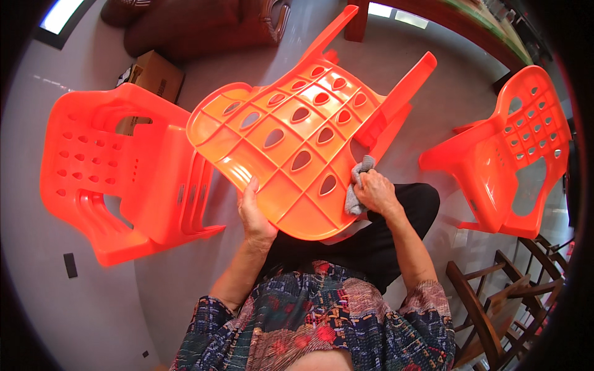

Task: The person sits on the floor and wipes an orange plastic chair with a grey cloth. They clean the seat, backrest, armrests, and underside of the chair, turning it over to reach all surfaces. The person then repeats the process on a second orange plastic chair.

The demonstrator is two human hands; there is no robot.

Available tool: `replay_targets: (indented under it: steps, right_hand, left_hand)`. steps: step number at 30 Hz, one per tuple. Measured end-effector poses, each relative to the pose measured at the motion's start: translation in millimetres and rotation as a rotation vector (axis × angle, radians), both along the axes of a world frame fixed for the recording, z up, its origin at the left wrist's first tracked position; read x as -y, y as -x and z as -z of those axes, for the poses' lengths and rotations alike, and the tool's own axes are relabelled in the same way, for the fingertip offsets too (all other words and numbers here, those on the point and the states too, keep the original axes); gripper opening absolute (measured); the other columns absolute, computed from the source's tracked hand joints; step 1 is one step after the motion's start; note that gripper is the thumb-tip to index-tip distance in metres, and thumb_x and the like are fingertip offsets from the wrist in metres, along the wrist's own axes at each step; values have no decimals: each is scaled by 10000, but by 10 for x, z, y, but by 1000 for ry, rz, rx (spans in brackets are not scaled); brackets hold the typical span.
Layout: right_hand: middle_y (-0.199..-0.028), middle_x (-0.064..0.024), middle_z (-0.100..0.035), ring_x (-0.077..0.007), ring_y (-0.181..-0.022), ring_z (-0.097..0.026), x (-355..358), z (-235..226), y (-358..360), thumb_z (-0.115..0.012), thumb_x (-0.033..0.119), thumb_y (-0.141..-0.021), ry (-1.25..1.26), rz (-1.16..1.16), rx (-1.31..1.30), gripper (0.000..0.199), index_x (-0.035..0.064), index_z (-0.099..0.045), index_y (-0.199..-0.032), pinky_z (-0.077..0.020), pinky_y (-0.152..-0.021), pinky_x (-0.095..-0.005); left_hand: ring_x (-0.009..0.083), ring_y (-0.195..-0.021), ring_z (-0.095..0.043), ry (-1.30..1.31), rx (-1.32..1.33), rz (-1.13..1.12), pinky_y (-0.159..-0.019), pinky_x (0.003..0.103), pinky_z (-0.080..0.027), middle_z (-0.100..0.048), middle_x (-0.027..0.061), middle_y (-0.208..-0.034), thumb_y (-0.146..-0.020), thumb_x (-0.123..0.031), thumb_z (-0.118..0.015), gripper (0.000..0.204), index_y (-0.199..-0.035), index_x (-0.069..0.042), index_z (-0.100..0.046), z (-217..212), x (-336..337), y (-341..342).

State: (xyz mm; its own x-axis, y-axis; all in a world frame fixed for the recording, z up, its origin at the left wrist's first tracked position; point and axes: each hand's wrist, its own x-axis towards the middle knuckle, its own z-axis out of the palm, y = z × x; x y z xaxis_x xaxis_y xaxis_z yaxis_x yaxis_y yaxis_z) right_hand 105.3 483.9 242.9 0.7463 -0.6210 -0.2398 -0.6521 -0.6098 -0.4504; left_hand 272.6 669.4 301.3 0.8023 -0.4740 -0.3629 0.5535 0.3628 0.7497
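An orange plastic chair (291, 167) lies tipped across my lap, its ribbed back with teardrop-shaped holes turned up toward me and two legs pointing away. My left hand (253, 211) grips the chair's near left edge, thumb on top and the other fingers hidden beneath. In my right hand (376, 190) is a bunched grey cloth (355, 201), pressed against the chair's right edge close to a large opening.
Several nested orange chairs (148, 179) stand on my left. Another orange chair (495, 167) is on my right, with dark wooden chairs (489, 309) below it. A cardboard box (159, 74) and a brown leather sofa (185, 28) are at the far left; a wooden table (476, 31) is far right.
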Motion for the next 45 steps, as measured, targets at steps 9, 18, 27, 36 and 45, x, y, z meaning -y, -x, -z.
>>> replay_targets:
  steps: [9,18,27,36,45]
  right_hand:
    - [-809,-127,-466,-321,-764,-523,-976,-398,-310,-639,116,-695,124,-291,763,193,45,-484,-786,-435,-645,-418]
    - [-880,-122,-505,-318,-794,-524,-268,-102,-945,-636,152,-778,620,86,720,147,59,-564,-865,-433,-659,-412]
    - [-1005,-132,-544,-342,-935,-520,-178,13,-916,-645,85,-724,437,82,725,290,64,-587,-1008,-428,-770,-447]
    - [-844,-123,-483,-289,-777,-526,-563,-320,-775,-585,103,-722,361,-350,895,154,66,-559,-869,-456,-674,-398]
    - [-793,-83,-517,-255,-736,-568,453,129,-1062,-713,209,-739,532,-28,749,213,103,-570,-858,-475,-553,-372]
  left_hand:
    - [223,-1088,-571,20,38,-3,-922,368,-484,-545,107,-1228,-972,-236,-452,394,-1293,-9,-439,-73,-44,-33]
    - [226,-1058,-581,-82,46,-39,-912,364,-486,-569,105,-1167,-907,-96,-459,359,-1257,-18,-459,-15,-102,-37]
    - [204,-1008,-588,-77,48,-80,-884,339,-499,-570,89,-1110,-847,-29,-480,360,-1206,-7,-477,-17,-99,70]
    - [228,-1021,-592,-157,125,-40,-884,376,-511,-568,107,-1140,-802,2,-461,448,-1249,-25,-452,197,-224,63]
    - [64,-624,-459,-280,72,-65,-562,221,-413,-538,-17,-846,-745,83,-429,540,-1255,-92,-457,268,-363,81]
